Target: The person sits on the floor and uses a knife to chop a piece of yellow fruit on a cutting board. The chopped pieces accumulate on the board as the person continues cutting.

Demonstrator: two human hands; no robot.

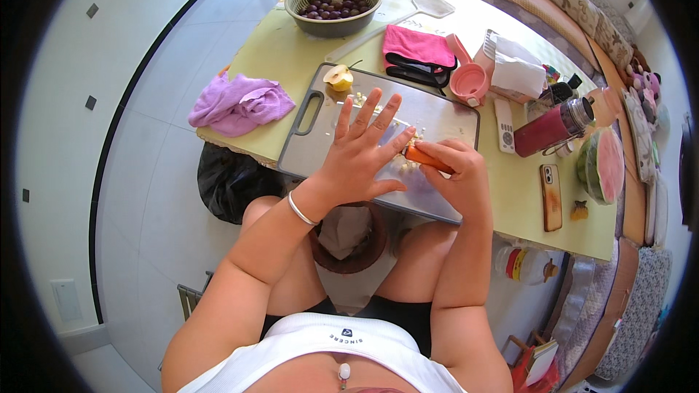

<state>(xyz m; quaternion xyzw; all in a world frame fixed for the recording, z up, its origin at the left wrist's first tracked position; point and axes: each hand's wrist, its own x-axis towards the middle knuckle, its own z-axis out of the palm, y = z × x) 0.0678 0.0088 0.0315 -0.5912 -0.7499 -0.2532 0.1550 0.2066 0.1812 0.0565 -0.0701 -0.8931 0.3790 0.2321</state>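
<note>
Knife (pixel 428 158), apparently, blade unclear: should be light, stiff, best held by its handle, where the right hand's (pixel 464 171) grip closes toward the tabletop's (pixel 513 200) near edge; left hand (pixel 355 159) spread, empty.

Your pale yellow-green table (pixel 524 207) carries a dark-rimmed, rectangular grey cutting board (pixel 306 147) before you. On your left lies a crumpled lilac cloth (pixel 240 104); beyond the board, a round olive-green plastic basin (pixel 331 28) and a hot-pink and black cloth (pixel 419 45). On your right rest a slim white remote (pixel 505 125), an orange-brown phone (pixel 551 196) and a cut, green-rinded watermelon (pixel 603 165).
</note>
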